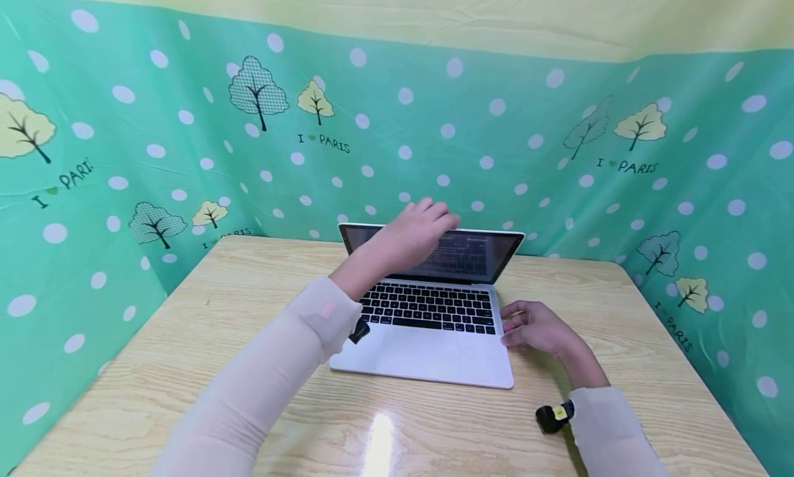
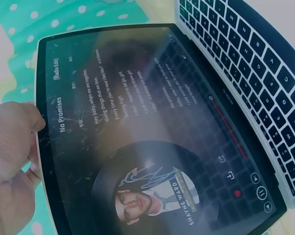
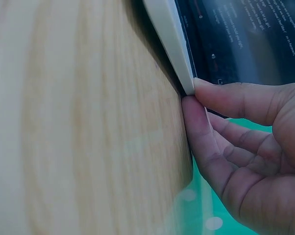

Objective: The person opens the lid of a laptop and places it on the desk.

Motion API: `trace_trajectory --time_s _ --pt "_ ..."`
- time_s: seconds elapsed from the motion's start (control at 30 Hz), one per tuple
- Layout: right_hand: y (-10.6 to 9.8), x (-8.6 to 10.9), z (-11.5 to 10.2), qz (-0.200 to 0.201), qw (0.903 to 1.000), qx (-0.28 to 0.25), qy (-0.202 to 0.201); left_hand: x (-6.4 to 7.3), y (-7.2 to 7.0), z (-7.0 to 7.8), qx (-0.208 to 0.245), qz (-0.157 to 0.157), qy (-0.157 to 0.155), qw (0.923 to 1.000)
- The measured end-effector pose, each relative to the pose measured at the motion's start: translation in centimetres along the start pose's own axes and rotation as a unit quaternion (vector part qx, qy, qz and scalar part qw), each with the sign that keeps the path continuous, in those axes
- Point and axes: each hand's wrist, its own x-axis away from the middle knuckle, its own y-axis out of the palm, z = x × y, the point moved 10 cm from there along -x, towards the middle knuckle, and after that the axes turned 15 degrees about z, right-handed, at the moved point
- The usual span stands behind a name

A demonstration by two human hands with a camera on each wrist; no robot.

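An open silver laptop (image 1: 418,353) lies on the wooden table, its black keyboard (image 1: 428,306) facing me and its lid tilted up. My left hand (image 1: 418,232) reaches across and pinches the lid's top edge; in the left wrist view the thumb lies on the front rim, the other fingers mostly hidden behind. The lit screen (image 2: 147,93) shows lyrics and a round cover picture above player buttons. My right hand (image 1: 536,329) holds the right side edge of the base, thumb and forefinger pinching it in the right wrist view.
The wooden table (image 1: 248,291) extends around the laptop on all sides. A green dotted curtain (image 1: 397,132) with printed trees hangs behind and beside it. A small black wrist camera (image 1: 552,417) sits at the right sleeve.
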Motion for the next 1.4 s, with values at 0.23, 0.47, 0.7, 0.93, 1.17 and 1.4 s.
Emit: trace_trajectory --time_s 0.23,0.47,0.7,0.93,1.17,1.4 --pt "0.1 -0.1 0.2 0.001 1.0000 0.005 0.008 -0.3 -0.1 -0.6 0.007 0.010 -0.005 0.9999" --pt "0.1 -0.1 0.2 -0.002 1.0000 0.004 0.004 -0.9 0.3 -1.4 0.005 0.008 -0.017 0.9998" --pt "0.0 0.1 0.1 -0.007 1.0000 0.003 0.001 -1.3 0.7 -2.1 0.002 -0.005 -0.033 0.9994" --pt "-0.1 0.2 0.2 -0.006 0.9999 0.007 0.008 -1.9 1.0 -2.8 -0.007 -0.006 -0.044 0.9990" --pt "0.0 0.1 0.1 -0.009 0.9999 0.003 0.007 -2.4 1.4 -3.8 -0.011 -0.009 -0.062 0.9980" --pt "0.1 0.0 0.1 -0.010 0.9999 0.005 0.009 -2.9 2.1 -5.1 -0.010 -0.014 -0.087 0.9961"
